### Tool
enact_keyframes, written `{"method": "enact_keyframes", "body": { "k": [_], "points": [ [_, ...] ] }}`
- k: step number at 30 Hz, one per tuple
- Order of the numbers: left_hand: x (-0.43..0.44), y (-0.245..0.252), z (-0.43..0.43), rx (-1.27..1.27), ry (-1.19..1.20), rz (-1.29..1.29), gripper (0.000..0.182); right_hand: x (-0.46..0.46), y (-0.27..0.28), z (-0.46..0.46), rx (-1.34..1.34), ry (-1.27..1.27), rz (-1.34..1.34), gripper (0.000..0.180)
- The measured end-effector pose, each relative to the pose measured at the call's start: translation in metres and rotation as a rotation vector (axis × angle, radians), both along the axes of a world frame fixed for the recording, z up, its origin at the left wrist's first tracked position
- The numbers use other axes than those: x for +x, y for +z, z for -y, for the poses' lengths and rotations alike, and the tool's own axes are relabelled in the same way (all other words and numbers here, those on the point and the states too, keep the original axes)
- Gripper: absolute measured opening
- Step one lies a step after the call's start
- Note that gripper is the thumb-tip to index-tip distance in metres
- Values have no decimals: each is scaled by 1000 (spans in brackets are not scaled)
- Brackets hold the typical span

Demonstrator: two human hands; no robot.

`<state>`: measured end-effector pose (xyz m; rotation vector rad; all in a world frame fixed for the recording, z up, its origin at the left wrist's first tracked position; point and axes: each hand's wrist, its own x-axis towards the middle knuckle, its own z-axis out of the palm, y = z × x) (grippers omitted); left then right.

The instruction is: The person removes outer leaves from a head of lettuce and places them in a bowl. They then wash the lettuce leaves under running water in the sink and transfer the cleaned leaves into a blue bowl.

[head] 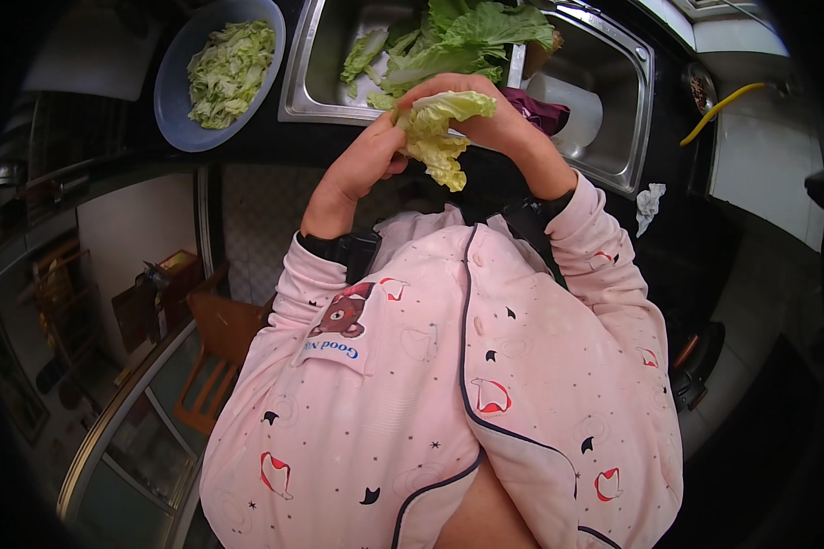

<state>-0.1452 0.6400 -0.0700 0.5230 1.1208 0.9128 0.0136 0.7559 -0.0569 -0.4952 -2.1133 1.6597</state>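
My left hand (371, 154) pinches the left side of a yellow-green cabbage leaf (443, 134) over the sink's front edge. My right hand (484, 113) curls around the far side of that leaf, with some fingers hidden behind it. Just beyond both hands, large green leaves (446, 48) and smaller pieces lie in the left basin of a steel sink (299, 92). Shredded pale-green leaves (230, 72) fill part of a bluish plastic basin (172, 103) to the left of the sink.
A maroon cloth (539, 113) and a whitish translucent container (580, 110) are at the right sink basin. Crumpled white paper (650, 206) lies on the dark counter, right of the sink. A yellow hose (717, 113) curves at the far right. Behind at left stands a wooden chair (216, 343).
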Motion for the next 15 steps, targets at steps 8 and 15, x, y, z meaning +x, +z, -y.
{"method": "enact_keyframes", "body": {
  "k": [8, 15],
  "points": [
    [-3, -1, -4, -23, 39, -10, 29, -9, -17, 1, 73, -114, 2, 19],
    [-1, -7, 1, 83, 326, 227, 23, -7, -54, 2, -652, -300, -121, 14]
  ]
}}
